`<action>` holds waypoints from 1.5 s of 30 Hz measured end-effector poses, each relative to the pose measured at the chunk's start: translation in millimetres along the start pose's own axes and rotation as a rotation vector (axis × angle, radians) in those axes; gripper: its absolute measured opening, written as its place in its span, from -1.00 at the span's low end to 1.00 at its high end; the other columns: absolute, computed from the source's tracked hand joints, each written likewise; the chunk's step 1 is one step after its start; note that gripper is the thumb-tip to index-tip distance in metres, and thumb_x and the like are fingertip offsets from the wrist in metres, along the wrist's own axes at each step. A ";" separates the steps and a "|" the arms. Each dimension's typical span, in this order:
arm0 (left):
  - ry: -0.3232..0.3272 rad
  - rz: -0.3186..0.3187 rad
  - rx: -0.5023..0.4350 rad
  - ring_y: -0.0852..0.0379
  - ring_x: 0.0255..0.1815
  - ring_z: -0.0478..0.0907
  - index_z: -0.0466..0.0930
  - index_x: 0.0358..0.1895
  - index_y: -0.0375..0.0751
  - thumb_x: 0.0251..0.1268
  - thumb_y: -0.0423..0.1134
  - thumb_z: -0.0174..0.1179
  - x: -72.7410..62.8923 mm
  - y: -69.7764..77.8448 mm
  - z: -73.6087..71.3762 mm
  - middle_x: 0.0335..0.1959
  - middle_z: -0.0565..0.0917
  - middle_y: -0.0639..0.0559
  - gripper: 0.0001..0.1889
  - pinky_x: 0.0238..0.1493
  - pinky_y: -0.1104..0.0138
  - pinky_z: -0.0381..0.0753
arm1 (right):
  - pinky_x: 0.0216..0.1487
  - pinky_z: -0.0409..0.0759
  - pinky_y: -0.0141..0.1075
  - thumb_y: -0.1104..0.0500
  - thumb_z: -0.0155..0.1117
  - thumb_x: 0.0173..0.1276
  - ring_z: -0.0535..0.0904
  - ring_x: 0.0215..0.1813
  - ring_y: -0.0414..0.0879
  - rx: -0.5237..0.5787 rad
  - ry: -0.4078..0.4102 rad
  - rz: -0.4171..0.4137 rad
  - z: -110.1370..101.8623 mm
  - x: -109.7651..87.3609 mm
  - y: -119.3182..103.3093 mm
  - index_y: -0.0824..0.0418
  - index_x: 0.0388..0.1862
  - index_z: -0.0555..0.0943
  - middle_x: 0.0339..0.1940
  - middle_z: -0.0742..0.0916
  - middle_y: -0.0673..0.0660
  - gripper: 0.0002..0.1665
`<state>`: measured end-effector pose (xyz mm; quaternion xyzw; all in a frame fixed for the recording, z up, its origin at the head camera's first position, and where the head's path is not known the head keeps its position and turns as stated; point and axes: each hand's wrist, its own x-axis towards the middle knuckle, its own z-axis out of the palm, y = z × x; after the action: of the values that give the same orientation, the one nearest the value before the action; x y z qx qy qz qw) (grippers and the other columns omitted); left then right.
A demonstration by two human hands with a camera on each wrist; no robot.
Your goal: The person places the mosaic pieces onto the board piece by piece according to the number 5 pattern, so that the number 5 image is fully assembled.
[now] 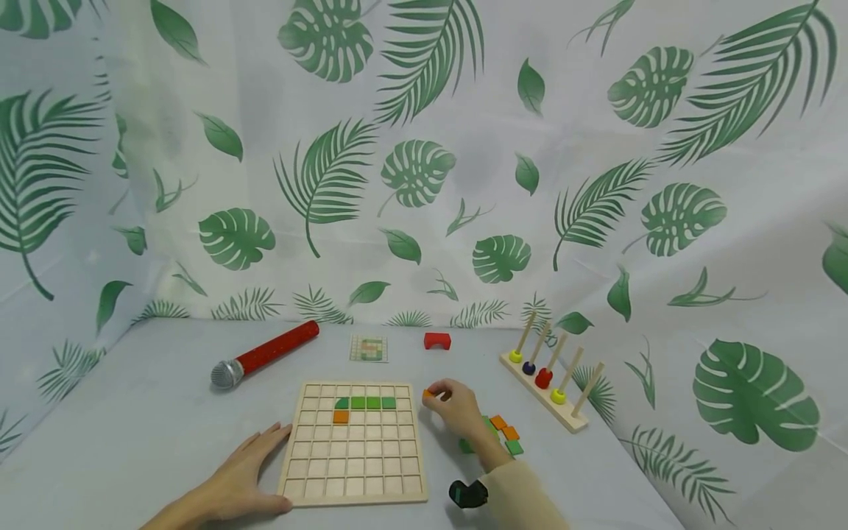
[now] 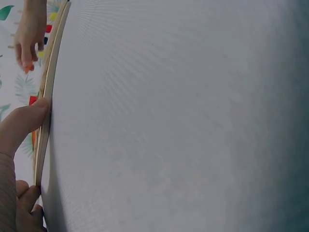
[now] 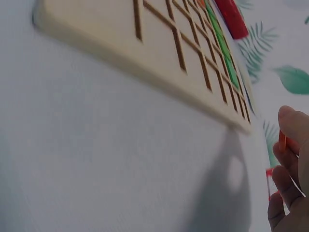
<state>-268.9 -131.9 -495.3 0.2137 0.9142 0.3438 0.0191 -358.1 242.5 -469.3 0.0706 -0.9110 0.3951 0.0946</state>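
Note:
A wooden grid board [image 1: 354, 467] lies on the table, with one orange square tile [image 1: 341, 417] and a short row of green tiles [image 1: 366, 403] in its upper cells. My left hand [image 1: 248, 471] rests at the board's left side, thumb at the lower left corner and fingers spread along the edge. Just off the right edge, my right hand [image 1: 457, 408] pinches an orange tile [image 3: 283, 141] between thumb and fingers, raised over the table. Loose orange tiles [image 1: 510, 433] and green tiles [image 1: 513, 447] lie beside the right forearm, which hides part of them.
Behind the board lies a small pattern card [image 1: 369, 349], with a red arch block [image 1: 437, 341] to its right. A red microphone [image 1: 268, 353] is at the back left. On the right stands a wooden peg rack [image 1: 543, 390] with coloured beads. A leaf-print cloth hangs behind.

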 end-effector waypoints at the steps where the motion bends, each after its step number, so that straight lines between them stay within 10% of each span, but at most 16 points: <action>1: 0.000 0.000 -0.002 -0.34 0.39 0.07 0.15 0.40 -0.33 -0.32 0.28 0.42 0.2 -0.4 0.1 0.37 0.22 -0.36 0.18 0.36 -0.20 -0.03 | -0.33 0.45 -0.32 0.11 0.36 0.21 0.45 -0.25 -0.10 0.011 -0.015 -0.004 3.6 -0.3 -4.2 0.15 -0.24 0.62 -0.33 0.62 -0.03 -0.81; 23: -0.017 -0.034 0.007 -0.30 0.41 0.06 0.14 0.42 -0.29 -0.34 0.29 0.42 3.6 0.5 1.7 0.39 0.21 -0.31 0.18 0.38 -0.17 -0.05 | -0.20 0.54 -0.43 0.15 0.41 0.15 0.48 -0.24 -0.23 0.025 -0.241 -0.338 85.7 -16.0 -66.4 0.18 -0.28 0.66 -0.30 0.62 -0.06 -0.82; 45: -0.015 0.000 -0.012 -0.33 0.40 0.06 0.15 0.41 -0.31 -0.33 0.25 0.43 -0.3 1.1 -2.6 0.37 0.22 -0.35 0.17 0.36 -0.20 -0.06 | -0.28 0.46 -0.46 0.12 0.47 0.04 0.43 -0.23 -0.26 -0.107 -0.195 -0.324 108.9 -18.8 -83.8 0.12 -0.37 0.70 -0.40 0.60 -0.13 -0.83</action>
<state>-268.6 -132.8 -492.6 0.2159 0.9121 0.3474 0.0271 -335.5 106.8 -487.3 0.2492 -0.9122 0.3170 0.0721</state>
